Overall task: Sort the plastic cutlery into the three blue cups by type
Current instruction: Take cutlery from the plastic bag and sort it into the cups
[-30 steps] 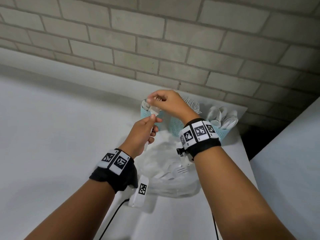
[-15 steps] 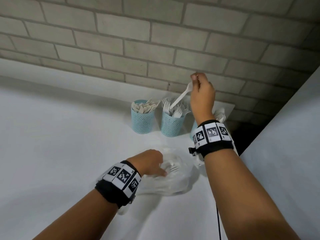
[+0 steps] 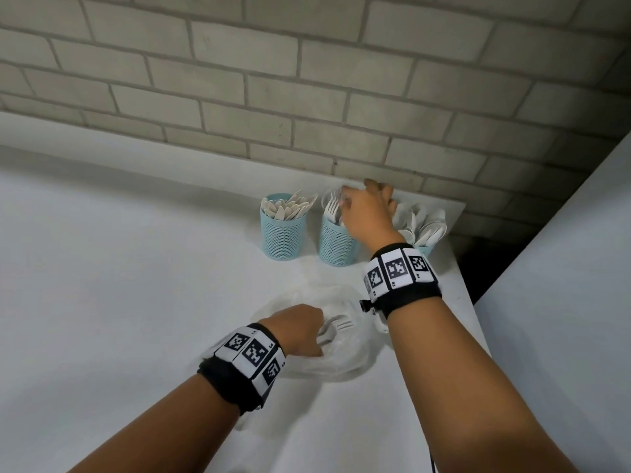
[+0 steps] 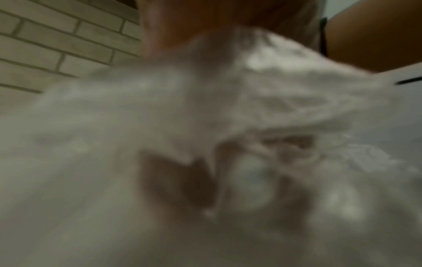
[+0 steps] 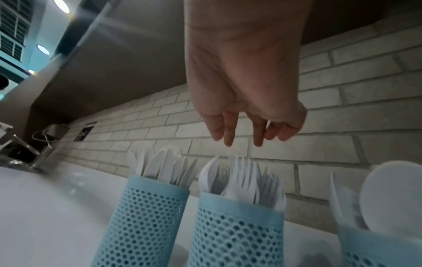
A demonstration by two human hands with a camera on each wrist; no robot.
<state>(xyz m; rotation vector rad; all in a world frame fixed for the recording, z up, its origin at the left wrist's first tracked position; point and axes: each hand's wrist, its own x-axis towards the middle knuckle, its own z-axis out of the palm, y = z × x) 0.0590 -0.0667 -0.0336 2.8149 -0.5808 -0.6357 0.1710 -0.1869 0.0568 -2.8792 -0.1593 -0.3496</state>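
- Right hand (image 5: 244, 75), fingers loose and empty, hovers over the middle cup (image 3: 336, 242) of 3, holding forks.
- Left hand (image 3: 298, 331) reaches into a plastic bag (image 3: 348, 356) nearer; its grip cannot be told.

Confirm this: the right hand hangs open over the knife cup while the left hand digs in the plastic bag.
Wrong cup. The right hand hangs open over the fork cup, as the right wrist view shows; the knife cup stands beside it. The left hand is in the plastic bag.

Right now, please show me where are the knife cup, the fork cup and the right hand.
knife cup (image 3: 282, 238), head view, mesh wall.
fork cup (image 5: 237, 234), right wrist view, mesh wall.
right hand (image 5: 244, 75), right wrist view, palm.
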